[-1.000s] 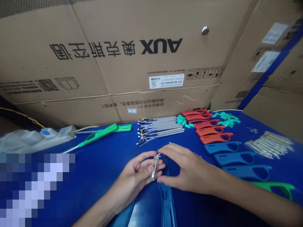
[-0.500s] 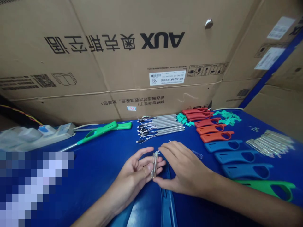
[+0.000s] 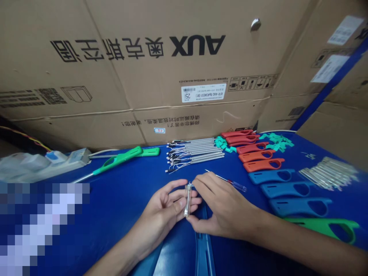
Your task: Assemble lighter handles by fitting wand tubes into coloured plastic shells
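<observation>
Between my hands stands a small transparent tube (image 3: 188, 200) with a metal tip at its upper end. My left hand (image 3: 161, 211) cradles it against the fingers. My right hand (image 3: 225, 207) pinches it from the other side, with fingertips near the top and thumb near the bottom. A small screwdriver (image 3: 231, 182) with a thin shaft and a translucent blue handle lies just beyond my right knuckles, apart from the hand. Below my hands lies a long blue plastic strip (image 3: 204, 249).
Rows of red (image 3: 255, 155), blue (image 3: 290, 191) and green (image 3: 324, 227) lighter shells, wired metal rods (image 3: 195, 151), silver rods (image 3: 327, 172) and teal clips (image 3: 278, 142) lie on the blue table (image 3: 123, 180). A green lighter (image 3: 120, 161) and power strip (image 3: 66, 163) sit left, before cardboard boxes (image 3: 138, 76).
My right hand has slid back toward me, uncovering the screwdriver on the table. The tube stays between my hands, and the view has tilted slightly downward.
</observation>
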`<move>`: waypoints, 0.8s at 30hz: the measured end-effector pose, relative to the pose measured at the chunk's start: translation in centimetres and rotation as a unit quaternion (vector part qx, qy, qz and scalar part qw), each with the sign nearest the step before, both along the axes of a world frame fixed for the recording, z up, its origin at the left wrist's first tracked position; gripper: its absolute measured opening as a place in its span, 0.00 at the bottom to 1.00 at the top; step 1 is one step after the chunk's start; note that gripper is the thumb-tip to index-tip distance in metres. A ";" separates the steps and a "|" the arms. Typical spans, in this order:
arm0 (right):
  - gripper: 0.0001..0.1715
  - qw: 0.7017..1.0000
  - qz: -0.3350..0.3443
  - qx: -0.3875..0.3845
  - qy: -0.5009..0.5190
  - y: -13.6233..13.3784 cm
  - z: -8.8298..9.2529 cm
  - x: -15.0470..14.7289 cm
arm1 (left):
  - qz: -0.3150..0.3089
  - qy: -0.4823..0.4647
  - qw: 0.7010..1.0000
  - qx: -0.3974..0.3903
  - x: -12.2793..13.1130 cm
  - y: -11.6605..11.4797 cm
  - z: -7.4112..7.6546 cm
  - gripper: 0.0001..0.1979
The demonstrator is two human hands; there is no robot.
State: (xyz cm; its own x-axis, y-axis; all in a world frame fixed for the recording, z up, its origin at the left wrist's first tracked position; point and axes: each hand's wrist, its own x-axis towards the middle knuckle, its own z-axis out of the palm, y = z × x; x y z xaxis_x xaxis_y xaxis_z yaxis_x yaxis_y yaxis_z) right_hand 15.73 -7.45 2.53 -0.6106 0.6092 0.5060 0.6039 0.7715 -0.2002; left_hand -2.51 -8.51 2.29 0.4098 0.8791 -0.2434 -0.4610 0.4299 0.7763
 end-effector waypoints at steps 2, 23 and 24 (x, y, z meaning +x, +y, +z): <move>0.14 1.000 -0.001 -0.003 -0.002 0.0 -0.1 0.0 | 0.000 0.000 1.000 0.001 0.0 0.0 0.0 0.25; 0.20 1.000 -0.023 -0.010 -0.015 -0.1 0.2 0.4 | -0.003 0.006 1.000 -0.001 -0.1 0.2 -0.1 0.25; 0.21 1.000 -0.025 -0.006 -0.016 0.0 0.2 0.4 | -0.003 0.007 1.000 -0.001 -0.1 0.1 -0.1 0.25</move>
State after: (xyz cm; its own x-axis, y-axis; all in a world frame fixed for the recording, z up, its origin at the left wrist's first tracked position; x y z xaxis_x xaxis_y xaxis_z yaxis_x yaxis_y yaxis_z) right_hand 16.12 -7.49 2.70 -0.5945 0.6460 0.4788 0.6483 0.7373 -0.1898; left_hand -2.60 -8.37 2.20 0.4123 0.8757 -0.2512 -0.4475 0.4349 0.7814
